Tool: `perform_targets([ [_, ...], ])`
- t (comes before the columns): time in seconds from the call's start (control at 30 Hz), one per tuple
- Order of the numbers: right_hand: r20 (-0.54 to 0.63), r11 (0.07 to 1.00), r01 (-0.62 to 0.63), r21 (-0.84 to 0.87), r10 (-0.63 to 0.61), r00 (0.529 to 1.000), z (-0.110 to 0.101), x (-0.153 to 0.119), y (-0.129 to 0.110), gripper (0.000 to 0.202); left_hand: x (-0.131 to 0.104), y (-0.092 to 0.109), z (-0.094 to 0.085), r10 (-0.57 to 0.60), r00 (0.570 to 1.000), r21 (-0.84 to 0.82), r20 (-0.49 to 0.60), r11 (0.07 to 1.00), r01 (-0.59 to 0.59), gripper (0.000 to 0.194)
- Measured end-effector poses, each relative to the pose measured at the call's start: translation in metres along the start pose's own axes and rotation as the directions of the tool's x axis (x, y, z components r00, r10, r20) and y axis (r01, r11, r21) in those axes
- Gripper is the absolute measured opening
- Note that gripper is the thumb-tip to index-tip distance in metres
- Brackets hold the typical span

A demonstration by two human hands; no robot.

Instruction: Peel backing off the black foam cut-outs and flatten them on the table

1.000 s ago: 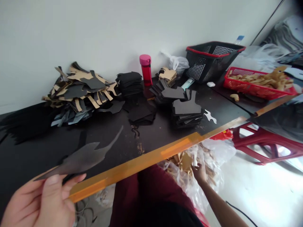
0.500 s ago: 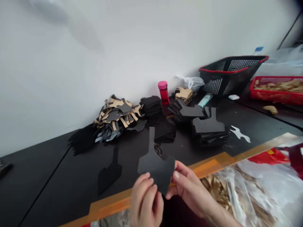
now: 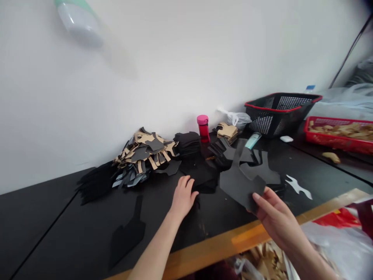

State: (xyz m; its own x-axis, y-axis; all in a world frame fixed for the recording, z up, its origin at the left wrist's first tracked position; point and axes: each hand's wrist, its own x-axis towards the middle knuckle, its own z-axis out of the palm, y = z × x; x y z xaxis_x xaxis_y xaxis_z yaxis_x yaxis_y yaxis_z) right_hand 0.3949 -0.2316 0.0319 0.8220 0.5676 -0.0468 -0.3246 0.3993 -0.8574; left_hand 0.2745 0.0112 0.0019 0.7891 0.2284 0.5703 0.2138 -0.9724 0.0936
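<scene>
My right hand (image 3: 275, 212) pinches the lower edge of a dark grey cut piece (image 3: 240, 179), thumb on top, its narrow strip pointing up and away. The piece hangs in front of the grey stacks. My left hand (image 3: 184, 194) rests low over the table beside a stack of black pieces (image 3: 199, 175), its fingers bent; whether they touch anything under them cannot be seen. One black piece (image 3: 128, 233) lies flat on the table to the left. A heap of tan and grey pieces (image 3: 145, 147) sits near the wall.
A pink-capped bottle (image 3: 203, 130), tan pieces (image 3: 227, 131) and a black basket (image 3: 279, 114) stand along the wall. A red tray (image 3: 340, 134) is at the right. A white piece (image 3: 298, 187) lies near the table's wooden edge (image 3: 210, 251). Bags hang below it.
My left hand has let go of the grey piece and moved forward to the black stack. My right hand has carried the piece to the right. The view has shifted.
</scene>
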Motion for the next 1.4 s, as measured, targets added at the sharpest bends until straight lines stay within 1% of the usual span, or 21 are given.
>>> perform_targets([
  [0.1,0.016,0.999,-0.053,-0.012,0.053,0.998,-0.010,-0.006,0.003,0.033,0.016,-0.012,0.012,0.007,1.000,-0.011,0.026,1.000,-0.007,0.025],
  [0.2,0.030,0.996,-0.084,-0.016,0.085,0.996,-0.014,-0.008,0.010,0.032,0.021,-0.015,0.013,0.006,1.000,-0.018,0.001,1.000,-0.006,0.017],
  [0.3,0.064,0.994,-0.102,-0.031,0.103,0.993,-0.010,-0.007,0.014,0.030,0.024,-0.015,0.001,-0.042,0.993,-0.016,-0.108,0.999,0.041,0.017],
  [0.4,0.094,0.992,-0.120,-0.031,0.123,0.988,-0.002,-0.007,0.015,0.030,0.015,-0.016,-0.027,-0.097,0.960,-0.011,-0.263,0.995,0.098,0.022],
  [0.43,0.108,0.991,-0.129,-0.034,0.132,0.985,0.000,-0.008,0.015,0.030,0.005,-0.015,-0.039,-0.100,0.948,-0.009,-0.302,0.995,0.102,0.021],
  [0.5,0.146,0.987,-0.149,-0.053,0.156,0.977,0.006,-0.010,0.017,0.029,-0.027,-0.012,-0.062,-0.073,0.935,0.009,-0.346,0.997,0.081,0.022],
  [0.57,0.184,0.982,-0.167,-0.092,0.181,0.966,0.013,-0.012,0.021,0.029,-0.071,-0.006,-0.079,0.000,0.936,0.055,-0.352,0.998,0.020,0.029],
  [0.6,0.206,0.977,-0.174,-0.122,0.196,0.959,0.018,-0.013,0.025,0.030,-0.095,-0.003,-0.083,0.016,0.945,0.072,-0.327,0.997,0.008,0.034],
  [0.7,0.262,0.948,-0.149,-0.282,0.225,0.938,0.039,-0.014,0.042,0.029,-0.156,0.005,-0.085,-0.041,0.982,0.040,-0.186,0.998,0.049,0.034],
  [0.73,0.280,0.931,-0.125,-0.342,0.228,0.933,0.048,-0.014,0.050,0.030,-0.170,0.006,-0.083,-0.069,0.988,0.022,-0.135,0.997,0.073,0.031],
  [0.8,0.316,0.902,-0.068,-0.426,0.220,0.923,0.066,-0.014,0.069,0.035,-0.187,0.009,-0.080,-0.126,0.991,0.000,-0.055,0.992,0.126,0.025],
  [0.87,0.348,0.888,-0.018,-0.460,0.199,0.916,0.081,-0.016,0.090,0.041,-0.191,0.013,-0.080,-0.220,0.975,-0.037,-0.039,0.975,0.219,0.021],
  [0.93,0.346,0.869,0.040,-0.493,0.153,0.926,0.092,-0.020,0.109,0.045,-0.188,0.019,-0.082,-0.379,0.922,-0.142,-0.073,0.919,0.367,0.021],
  [0.97,0.337,0.853,0.070,-0.518,0.128,0.933,0.095,-0.022,0.117,0.044,-0.185,0.023,-0.082,-0.471,0.878,-0.214,-0.086,0.869,0.445,0.020],
  [1.03,0.322,0.813,0.118,-0.571,0.090,0.943,0.099,-0.028,0.130,0.041,-0.177,0.029,-0.081,-0.641,0.761,-0.348,-0.097,0.738,0.577,0.019],
  [1.1,0.311,0.776,0.146,-0.614,0.068,0.948,0.100,-0.034,0.137,0.038,-0.169,0.032,-0.078,-0.748,0.658,-0.433,-0.086,0.623,0.652,0.018],
  [1.13,0.303,0.758,0.160,-0.632,0.051,0.952,0.100,-0.037,0.139,0.036,-0.166,0.031,-0.075,-0.777,0.624,-0.459,-0.081,0.585,0.669,0.018],
  [1.17,0.294,0.738,0.178,-0.650,0.028,0.955,0.100,-0.039,0.140,0.034,-0.163,0.030,-0.073,-0.792,0.606,-0.476,-0.074,0.563,0.676,0.017],
  [1.2,0.289,0.712,0.200,-0.673,0.004,0.957,0.100,-0.041,0.140,0.032,-0.161,0.028,-0.070,-0.795,0.604,-0.485,-0.066,0.554,0.677,0.015],
  [1.27,0.309,0.636,0.249,-0.731,-0.017,0.951,0.100,-0.043,0.140,0.025,-0.160,0.023,-0.066,-0.777,0.626,-0.476,-0.065,0.576,0.665,0.012],
  [1.4,0.403,0.473,0.375,-0.797,-0.045,0.914,0.101,-0.043,0.139,0.014,-0.162,0.018,-0.062,-0.686,0.709,-0.353,-0.166,0.712,0.607,0.011],
])
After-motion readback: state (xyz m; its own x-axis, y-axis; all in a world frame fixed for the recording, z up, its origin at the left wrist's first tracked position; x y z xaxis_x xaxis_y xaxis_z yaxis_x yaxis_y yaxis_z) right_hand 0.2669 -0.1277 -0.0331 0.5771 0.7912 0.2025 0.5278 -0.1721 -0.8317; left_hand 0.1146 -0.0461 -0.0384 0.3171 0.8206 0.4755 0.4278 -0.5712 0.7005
